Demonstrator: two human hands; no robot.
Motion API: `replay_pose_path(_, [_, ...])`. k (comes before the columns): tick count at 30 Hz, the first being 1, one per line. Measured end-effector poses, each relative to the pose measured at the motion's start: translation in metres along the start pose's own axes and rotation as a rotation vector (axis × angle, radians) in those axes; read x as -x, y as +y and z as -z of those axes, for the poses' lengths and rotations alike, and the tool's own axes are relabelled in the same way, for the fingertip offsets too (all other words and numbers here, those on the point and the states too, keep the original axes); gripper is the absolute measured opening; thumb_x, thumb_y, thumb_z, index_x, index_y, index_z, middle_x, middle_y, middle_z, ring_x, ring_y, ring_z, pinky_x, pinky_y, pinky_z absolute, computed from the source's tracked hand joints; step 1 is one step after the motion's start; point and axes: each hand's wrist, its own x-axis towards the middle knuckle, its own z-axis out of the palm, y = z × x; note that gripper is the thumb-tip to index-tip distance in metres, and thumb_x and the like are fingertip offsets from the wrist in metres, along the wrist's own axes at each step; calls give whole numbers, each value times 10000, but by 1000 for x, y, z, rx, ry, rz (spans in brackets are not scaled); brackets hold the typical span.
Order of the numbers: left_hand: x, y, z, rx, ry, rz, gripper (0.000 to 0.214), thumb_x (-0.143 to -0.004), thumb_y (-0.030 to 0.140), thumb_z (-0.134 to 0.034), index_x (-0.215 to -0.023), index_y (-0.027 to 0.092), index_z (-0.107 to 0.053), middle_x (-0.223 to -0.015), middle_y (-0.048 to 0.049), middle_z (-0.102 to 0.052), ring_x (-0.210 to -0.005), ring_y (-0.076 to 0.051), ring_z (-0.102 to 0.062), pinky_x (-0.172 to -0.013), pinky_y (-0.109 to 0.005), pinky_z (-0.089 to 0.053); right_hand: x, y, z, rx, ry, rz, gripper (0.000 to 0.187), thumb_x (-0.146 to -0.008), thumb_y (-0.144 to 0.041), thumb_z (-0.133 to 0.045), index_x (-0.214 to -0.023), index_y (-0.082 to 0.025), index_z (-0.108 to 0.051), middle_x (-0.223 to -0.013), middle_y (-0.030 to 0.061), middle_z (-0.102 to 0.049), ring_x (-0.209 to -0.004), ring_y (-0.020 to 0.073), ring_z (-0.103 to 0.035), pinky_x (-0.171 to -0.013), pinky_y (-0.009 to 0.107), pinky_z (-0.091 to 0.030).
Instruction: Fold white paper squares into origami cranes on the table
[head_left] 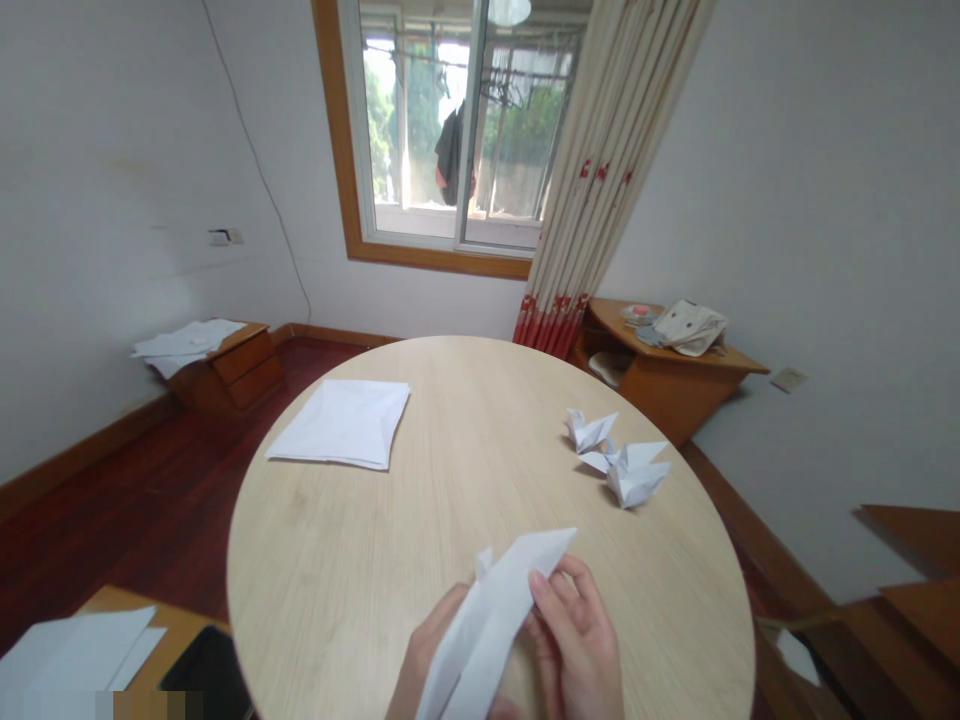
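I've got a folded white paper [499, 610] pinched between both hands over the near edge of the round desk [450, 470]. My right hand [574, 640] is clamped on its right side, thumb on top; my left hand [427, 660] grips it from underneath (mostly hidden). Finished folded paper figures [615, 455] sit to the right, a stack of blank sheets [341, 425] far left.
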Motion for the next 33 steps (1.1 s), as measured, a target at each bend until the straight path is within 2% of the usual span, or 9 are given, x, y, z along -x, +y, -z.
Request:
replay_pose_path(3, [1,2,-5,-58,62,-81,334,-753,385,-709,-1024,201,-646,-890,-59,-682,-759,-222,-654,-712,-307,-559,-4,7,7,77,7,4,477,-653,-424,-802,-963,-225,-498,-790,37,-684,-644,200,-642,-553,296,-514])
replay_pose_path(6, [1,-4,-2,-136,182,-197,384,-800,280,-664,-1164,181,-595,-1157,-123,-629,-976,-255,-646,-866,-347,-531,-9,20,16,213,-24,23,594,-692,-446,-771,-1136,-217,-449,-707,-6,-642,-578,176,-602,-578,311,-511])
replay_pose_path(8, [-1,-10,1,-208,176,-270,337,-817,245,-638,-1149,188,-641,-1213,-134,-619,-1065,-274,-626,-933,-364,-503,-9,29,19,313,27,120,709,-719,-442,-746,-1289,-232,-379,-885,40,-655,-761,215,-640,-684,351,-526])
replay_pose_path(10, [-3,-14,2,-271,178,-317,274,-828,225,-614,-1089,208,-698,-1145,-122,-672,-1069,-278,-635,-938,-361,-505,-7,33,20,439,101,290,699,-740,-405,-732,-1333,-259,-393,-1155,96,-598,-1031,254,-590,-847,393,-491])
replay_pose_path(12, [-6,-14,2,-300,190,-334,259,-824,213,-602,-1053,215,-725,-1073,-113,-710,-1023,-277,-661,-909,-359,-526,-2,32,18,552,67,442,434,-791,-373,-683,-1193,-261,-561,-1225,96,-568,-1141,262,-526,-943,400,-433])
replay_pose_path(14, [-8,-9,2,-291,187,-334,252,-817,212,-595,-1027,208,-734,-1045,-110,-723,-989,-276,-675,-890,-366,-536,3,27,15,593,-90,499,173,-875,-375,-572,-934,-251,-677,-1077,88,-631,-1056,250,-570,-918,380,-444])
replay_pose_path(18, [-12,3,2,-260,119,-263,190,-820,251,-608,-945,213,-746,-1070,-109,-715,-999,-273,-667,-900,-378,-526,5,18,9,551,-344,471,238,-882,-434,-548,-864,-237,-681,-980,88,-667,-956,242,-617,-831,335,-496])
replay_pose_path(25, [-13,5,5,-210,-7,-164,201,-823,201,-553,-740,227,-735,-1118,-98,-689,-1106,-285,-603,-951,-395,-470,-5,20,8,453,-345,291,276,-700,-448,-734,-661,-209,-602,-921,68,-652,-896,234,-612,-714,279,-492])
replay_pose_path(33, [-14,5,6,-97,-30,-116,239,-841,362,-599,-688,211,-703,-1115,-108,-658,-1059,-288,-606,-917,-384,-467,-5,14,10,490,-385,288,156,-701,-333,-733,-650,-224,-634,-945,49,-660,-912,230,-610,-778,298,-481])
